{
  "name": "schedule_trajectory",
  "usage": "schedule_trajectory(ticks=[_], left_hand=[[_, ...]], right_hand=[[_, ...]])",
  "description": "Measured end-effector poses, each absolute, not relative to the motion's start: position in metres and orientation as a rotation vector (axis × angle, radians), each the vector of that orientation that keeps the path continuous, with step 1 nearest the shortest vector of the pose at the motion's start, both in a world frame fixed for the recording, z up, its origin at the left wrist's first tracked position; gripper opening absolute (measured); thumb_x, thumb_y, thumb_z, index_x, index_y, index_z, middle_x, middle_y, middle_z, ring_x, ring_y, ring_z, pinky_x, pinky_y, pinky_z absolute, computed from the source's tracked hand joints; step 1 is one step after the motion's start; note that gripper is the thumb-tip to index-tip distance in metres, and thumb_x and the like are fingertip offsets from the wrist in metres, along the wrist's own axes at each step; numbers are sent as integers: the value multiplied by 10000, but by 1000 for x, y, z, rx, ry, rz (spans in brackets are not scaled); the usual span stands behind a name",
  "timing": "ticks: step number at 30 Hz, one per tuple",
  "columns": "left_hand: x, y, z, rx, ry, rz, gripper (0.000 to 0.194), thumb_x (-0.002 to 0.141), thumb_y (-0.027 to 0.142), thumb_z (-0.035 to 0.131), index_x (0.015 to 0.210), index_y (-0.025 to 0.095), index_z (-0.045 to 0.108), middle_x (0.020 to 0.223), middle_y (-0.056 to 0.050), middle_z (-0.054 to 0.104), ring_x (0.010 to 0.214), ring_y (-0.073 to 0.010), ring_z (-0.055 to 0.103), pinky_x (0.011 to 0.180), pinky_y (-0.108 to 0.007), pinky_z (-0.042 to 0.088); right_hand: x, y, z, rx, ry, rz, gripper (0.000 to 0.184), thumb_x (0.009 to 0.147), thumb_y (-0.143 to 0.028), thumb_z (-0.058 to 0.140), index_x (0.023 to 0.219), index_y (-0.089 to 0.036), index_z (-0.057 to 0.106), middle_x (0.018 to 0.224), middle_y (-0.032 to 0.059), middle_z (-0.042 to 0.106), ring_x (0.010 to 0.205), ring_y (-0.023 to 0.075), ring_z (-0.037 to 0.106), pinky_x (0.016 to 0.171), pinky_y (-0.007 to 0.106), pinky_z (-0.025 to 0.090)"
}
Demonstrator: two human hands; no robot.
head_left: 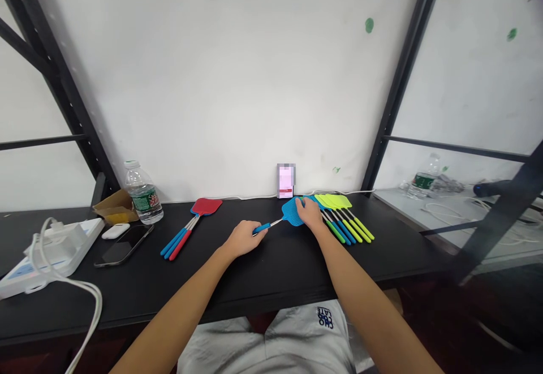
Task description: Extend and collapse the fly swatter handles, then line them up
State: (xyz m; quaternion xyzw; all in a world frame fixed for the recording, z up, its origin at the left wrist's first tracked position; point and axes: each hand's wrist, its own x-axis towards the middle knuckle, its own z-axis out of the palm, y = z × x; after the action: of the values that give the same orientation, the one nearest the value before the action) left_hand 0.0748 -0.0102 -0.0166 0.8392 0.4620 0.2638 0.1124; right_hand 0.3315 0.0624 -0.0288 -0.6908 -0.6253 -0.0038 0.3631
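Note:
A blue fly swatter is held between both hands over the middle of the black tabletop. My left hand is closed around its handle. At the swatter's mesh head, my right hand grips the right edge, its fingertips partly over the mesh. Just right of that hand lies a fanned row of fly swatters with yellow-green heads and green, blue and yellow handles; part of the row is hidden behind the hand. On the left rests a stack of swatters topped by a red head, with blue and red handles.
A phone with a lit screen leans against the wall. To the left are a water bottle, a cardboard box, a white case, a dark phone and a power strip with white cables. Black metal posts frame both sides.

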Motion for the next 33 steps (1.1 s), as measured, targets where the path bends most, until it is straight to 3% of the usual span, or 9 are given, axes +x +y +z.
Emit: schedule_trajectory(ticks=[17, 33], left_hand=[[75, -8, -20, 2467, 1390, 783, 401, 862, 489, 433, 615, 185, 516, 563, 18, 500, 547, -115, 447, 528, -240, 247], [75, -9, -21, 2449, 1382, 826, 391, 846, 477, 451, 604, 183, 539, 556, 16, 503, 537, -115, 444, 532, -246, 250]], right_hand=[[325, 57, -26, -1809, -1608, 34, 510, 917, -563, 347, 968, -136, 621, 841, 121, 644, 770, 221, 579, 617, 278, 326], [320, 50, -22, -1847, -1597, 93, 531, 885, -602, 353, 990, -151, 613, 954, 147, 660, 906, 280, 611, 720, 331, 407]])
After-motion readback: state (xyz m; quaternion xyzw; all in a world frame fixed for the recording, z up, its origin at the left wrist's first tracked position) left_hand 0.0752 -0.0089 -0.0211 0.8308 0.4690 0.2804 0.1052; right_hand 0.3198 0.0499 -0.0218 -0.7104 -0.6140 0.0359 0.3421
